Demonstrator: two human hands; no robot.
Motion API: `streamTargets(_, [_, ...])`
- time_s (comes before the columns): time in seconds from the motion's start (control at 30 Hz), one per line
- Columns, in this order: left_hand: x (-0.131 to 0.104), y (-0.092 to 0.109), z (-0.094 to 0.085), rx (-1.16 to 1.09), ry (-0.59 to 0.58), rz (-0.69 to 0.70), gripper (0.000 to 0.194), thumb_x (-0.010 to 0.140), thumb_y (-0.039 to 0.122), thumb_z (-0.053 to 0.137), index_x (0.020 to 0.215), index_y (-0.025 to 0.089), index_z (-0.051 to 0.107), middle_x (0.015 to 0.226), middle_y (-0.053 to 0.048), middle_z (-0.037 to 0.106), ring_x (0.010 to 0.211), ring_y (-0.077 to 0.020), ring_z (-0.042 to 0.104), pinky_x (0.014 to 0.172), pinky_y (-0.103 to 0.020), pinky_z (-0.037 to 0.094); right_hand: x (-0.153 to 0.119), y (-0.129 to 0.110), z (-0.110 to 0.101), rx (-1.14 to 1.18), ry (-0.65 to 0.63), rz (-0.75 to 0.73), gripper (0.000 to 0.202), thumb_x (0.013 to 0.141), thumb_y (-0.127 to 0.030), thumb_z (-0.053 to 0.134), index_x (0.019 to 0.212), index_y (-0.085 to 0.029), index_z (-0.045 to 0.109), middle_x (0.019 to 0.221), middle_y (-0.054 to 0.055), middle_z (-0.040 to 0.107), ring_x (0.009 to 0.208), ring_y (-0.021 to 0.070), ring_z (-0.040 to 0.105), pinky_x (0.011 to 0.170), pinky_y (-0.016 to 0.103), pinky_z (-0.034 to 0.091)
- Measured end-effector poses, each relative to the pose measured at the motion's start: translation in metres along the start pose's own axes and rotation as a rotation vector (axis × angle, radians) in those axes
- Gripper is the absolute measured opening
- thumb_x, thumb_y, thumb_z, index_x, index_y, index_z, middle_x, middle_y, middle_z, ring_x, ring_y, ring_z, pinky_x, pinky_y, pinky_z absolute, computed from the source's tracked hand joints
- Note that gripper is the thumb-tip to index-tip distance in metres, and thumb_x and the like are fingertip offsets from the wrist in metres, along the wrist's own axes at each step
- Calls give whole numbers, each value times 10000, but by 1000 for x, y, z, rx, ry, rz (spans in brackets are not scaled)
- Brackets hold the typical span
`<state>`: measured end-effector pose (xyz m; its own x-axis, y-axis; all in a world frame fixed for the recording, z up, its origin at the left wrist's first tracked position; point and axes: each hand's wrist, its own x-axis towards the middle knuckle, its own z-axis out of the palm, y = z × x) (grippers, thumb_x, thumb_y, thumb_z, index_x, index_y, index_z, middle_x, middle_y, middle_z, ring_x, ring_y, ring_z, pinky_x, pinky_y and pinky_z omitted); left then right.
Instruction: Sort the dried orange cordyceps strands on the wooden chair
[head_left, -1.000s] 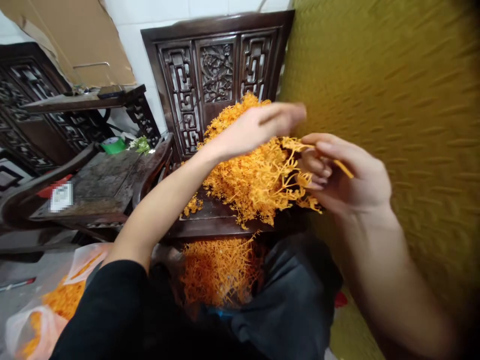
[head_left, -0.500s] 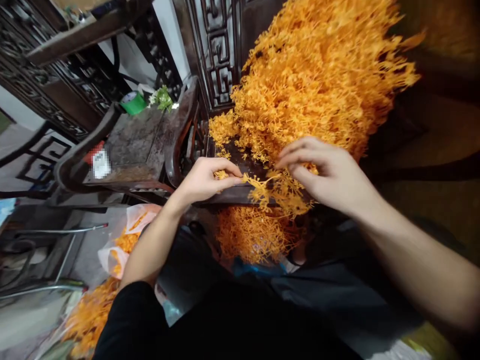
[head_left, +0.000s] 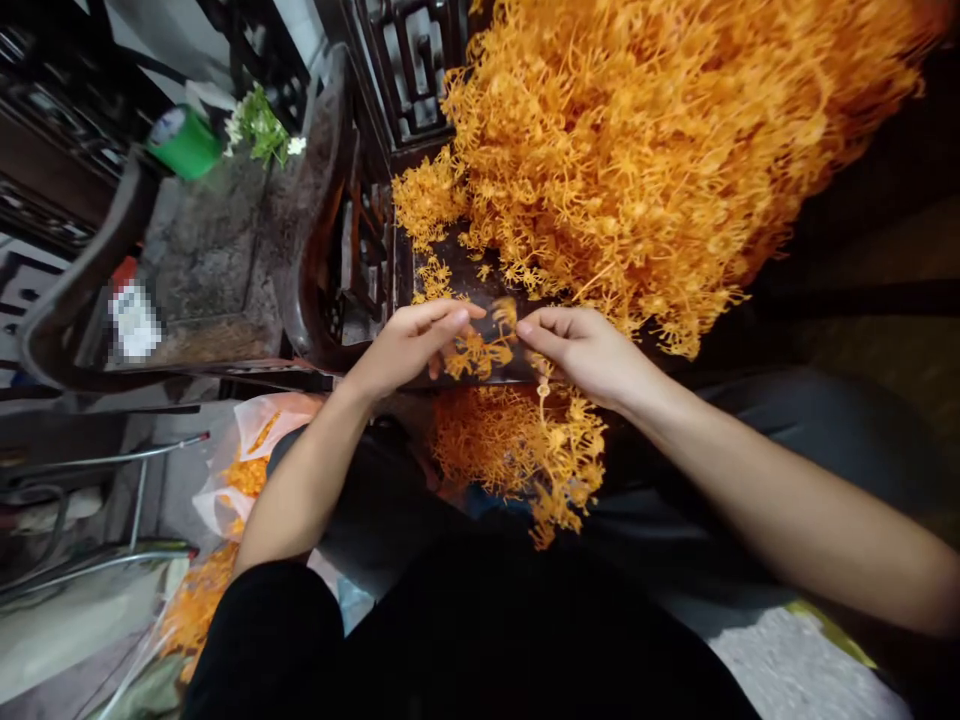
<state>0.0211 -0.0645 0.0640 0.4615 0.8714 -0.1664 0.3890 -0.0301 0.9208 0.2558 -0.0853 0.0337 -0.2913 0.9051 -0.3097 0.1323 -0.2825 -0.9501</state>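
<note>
Orange flowers fill the upper right of the frame, heaped in a dense pile on a dark wooden seat. At the centre, just below the pile, the two bare hands face each other, near but apart. The right hand is closed in a pinch, thumb against fingers, and has hold of a sprig whose flowering end hangs below it, over the front of the seat. The left hand is partly open, its fingers loosely bent and the thumb close to the forefinger. A small piece of the same orange lies between the hands, right by the left fingertips; whether they grip it or only touch it, I cannot tell.

A small clump sits on the seat at the pile's left edge. Below the seat, at lower centre, is a heap of orange stems. In the upper left, a dark wooden chair carries a roll of green tape and a sprig of white flowers just beside it. At lower left, a thin plastic bag has more orange flowers in it.
</note>
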Motion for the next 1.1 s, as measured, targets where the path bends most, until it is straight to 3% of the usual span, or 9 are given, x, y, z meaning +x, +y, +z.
streamTargets(0.1, [6, -6, 8, -19, -35, 4, 614, 929, 581, 650, 1470, 310, 545, 1044, -84, 743, 761, -171, 707, 539, -256, 534, 5, 12, -1, 97, -17, 104, 383, 919, -574, 636, 786, -226, 545, 573, -33, 488, 441, 101, 362, 445, 276, 251])
streamTargets(0.23, [14, -14, 18, 123, 0, 85, 1022, 706, 443, 919, 1574, 390, 384, 1206, -92, 710, 862, -219, 733, 614, -287, 585, 9, 22, -3, -120, 3, 10, 432, 958, -599, 570, 754, -222, 517, 578, -29, 476, 467, 101, 371, 471, 274, 253])
streamTargets(0.4, [27, -31, 22, 74, 156, 95, 852, 815, 373, 844, 1529, 400, 381, 1292, -99, 660, 861, -193, 731, 552, -260, 582, 12, 25, -3, -208, 127, -61, 326, 974, -527, 555, 876, -217, 567, 612, -14, 527, 527, 127, 427, 512, 288, 286])
streamTargets(0.53, [33, -40, 27, 119, 262, 125, 854, 780, 356, 871, 1496, 361, 406, 1395, -122, 589, 807, -155, 716, 480, -236, 545, 12, 26, 1, -183, 191, -81, 251, 996, -469, 538, 974, -221, 567, 648, -1, 589, 569, 147, 488, 553, 304, 339])
streamTargets(0.63, [35, -40, 34, 235, 333, 97, 796, 784, 376, 870, 1463, 308, 460, 1260, -88, 673, 769, -130, 697, 539, -234, 551, 14, 26, 3, -160, 192, -60, 268, 1003, -487, 529, 982, -221, 558, 653, 2, 594, 587, 156, 515, 563, 309, 349])
streamTargets(0.77, [38, -34, 38, 379, 422, 93, 489, 853, 352, 815, 1285, 243, 614, 994, -32, 739, 764, -122, 688, 643, -244, 558, 14, 25, 6, -189, 175, -39, 266, 997, -480, 545, 983, -215, 568, 655, 6, 598, 603, 163, 545, 564, 309, 355])
streamTargets(0.9, [39, -29, 33, 374, 402, 147, 286, 874, 326, 783, 1114, 228, 662, 1192, -78, 735, 892, -148, 720, 618, -240, 557, 12, 23, 7, -191, 160, -35, 252, 995, -454, 551, 1025, -207, 588, 662, 11, 619, 597, 161, 552, 558, 309, 363])
streamTargets(1.0, [40, -28, 31, 306, 347, 150, 320, 845, 326, 798, 1107, 237, 636, 1465, -110, 618, 1009, -178, 726, 582, -229, 562, 11, 23, 8, -187, 148, -38, 247, 997, -444, 547, 1023, -203, 596, 675, 18, 641, 595, 160, 558, 557, 313, 368])
streamTargets(1.1, [40, -26, 30, 258, 328, 155, 391, 842, 321, 797, 1174, 244, 607, 1440, -100, 639, 1072, -189, 720, 628, -229, 592, 10, 21, 8, -201, 146, -35, 232, 997, -430, 545, 1012, -206, 606, 674, 15, 645, 591, 162, 556, 569, 321, 369])
